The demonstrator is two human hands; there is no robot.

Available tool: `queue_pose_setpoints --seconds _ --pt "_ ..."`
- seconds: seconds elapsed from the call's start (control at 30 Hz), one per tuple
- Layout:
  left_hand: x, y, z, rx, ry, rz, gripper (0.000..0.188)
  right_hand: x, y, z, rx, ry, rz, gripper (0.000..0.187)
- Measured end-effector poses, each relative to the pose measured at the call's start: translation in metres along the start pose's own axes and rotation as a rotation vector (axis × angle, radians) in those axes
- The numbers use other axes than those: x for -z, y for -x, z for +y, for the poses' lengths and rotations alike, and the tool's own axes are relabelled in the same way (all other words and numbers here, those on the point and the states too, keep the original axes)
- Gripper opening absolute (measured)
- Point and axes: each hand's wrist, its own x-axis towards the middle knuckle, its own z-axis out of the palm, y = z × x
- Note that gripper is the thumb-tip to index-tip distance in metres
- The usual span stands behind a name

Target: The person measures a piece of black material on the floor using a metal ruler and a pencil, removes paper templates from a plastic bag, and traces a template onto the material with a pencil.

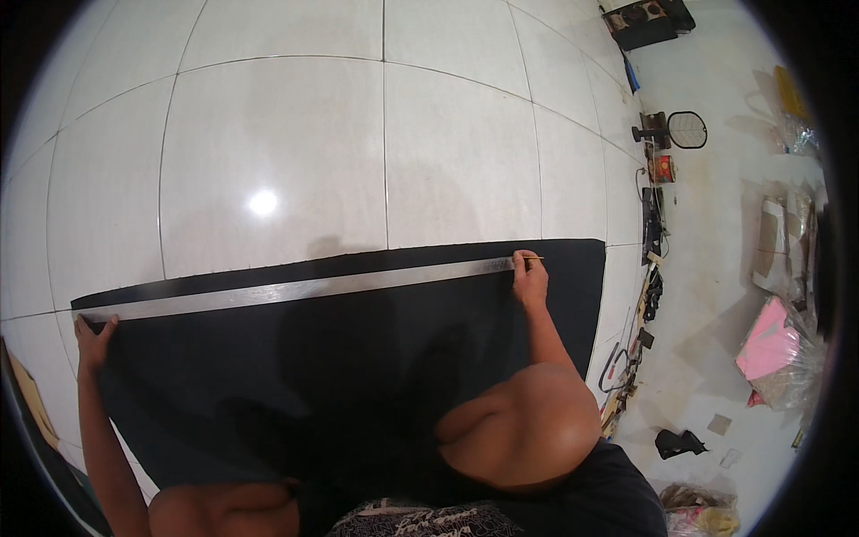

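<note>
Broadly, the white tiled floor (277, 134) carries a wide black flat sheet (573, 295). Both arms reach forward over it, spread well apart, the left hand (95, 340) with thumb and fingers splayed, the right hand (530, 282) curled. Between them on the sheet lies a long, flat silvery ruler (358, 283), its long axis running left to right, right end angled slightly away from the person. The left grip is spread at its left end; the right, near the other end, pinches a thin yellowish stick (536, 258) pointing right.
</note>
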Motion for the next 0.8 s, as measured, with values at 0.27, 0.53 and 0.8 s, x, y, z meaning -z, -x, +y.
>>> queue_pose_setpoints --seconds 0.27,0.53,0.8 --pt "-0.008 -0.006 -0.001 -0.019 0.0 0.006 0.128 -0.009 0.01 -0.01 0.082 -0.077 -0.076 0.026" --pt "-0.003 0.003 0.01 -0.008 0.046 -0.001 0.128 -0.01 0.033 -0.078 0.255 -0.081 -0.263 0.023" --pt "-0.003 0.003 0.004 0.001 0.018 0.026 0.13 -0.032 0.038 -0.156 0.857 -0.032 -0.441 0.012"
